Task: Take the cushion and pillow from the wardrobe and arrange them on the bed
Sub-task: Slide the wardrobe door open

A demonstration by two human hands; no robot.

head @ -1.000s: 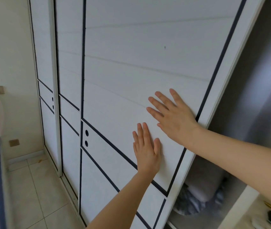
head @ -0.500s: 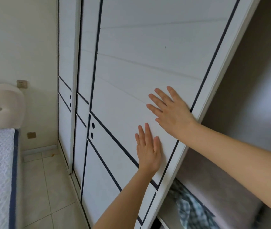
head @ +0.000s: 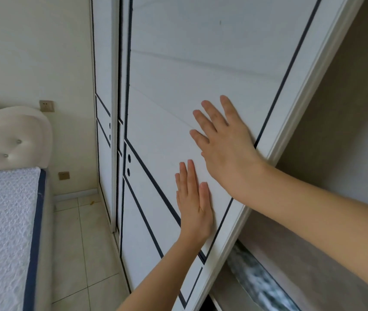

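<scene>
**Sliding the wardrobe door aside, bedding not yet out**

We are taking the sliding door (head: 201,75) as our landmark, since it is filling most of the view. To its right the wardrobe's open compartment (head: 346,142) is showing, grey and shadowed. Well to the door's left, across a strip of tiled floor (head: 82,254), the bed (head: 3,221) is lying with a bare quilted mattress and a padded headboard (head: 10,138) at its far end; nothing is resting on the part of it we can see.

Low in the compartment, just right of the door's bottom corner, a blurred dark patterned fabric (head: 261,286) is peeking out. We are judging it may be the pillow or the cushion, but we cannot tell which, or whether it is either.

Both hands are lying flat on the door face, fingers spread, gripping nothing. Our right hand (head: 225,149) is pressing near the door's right edge, and our left hand (head: 193,205) is just below it and slightly left.

As we read it, the task is barely starting: the wardrobe is being opened, and reaching in, lifting out both items, carrying them over and arranging them on the bed all remain.
</scene>
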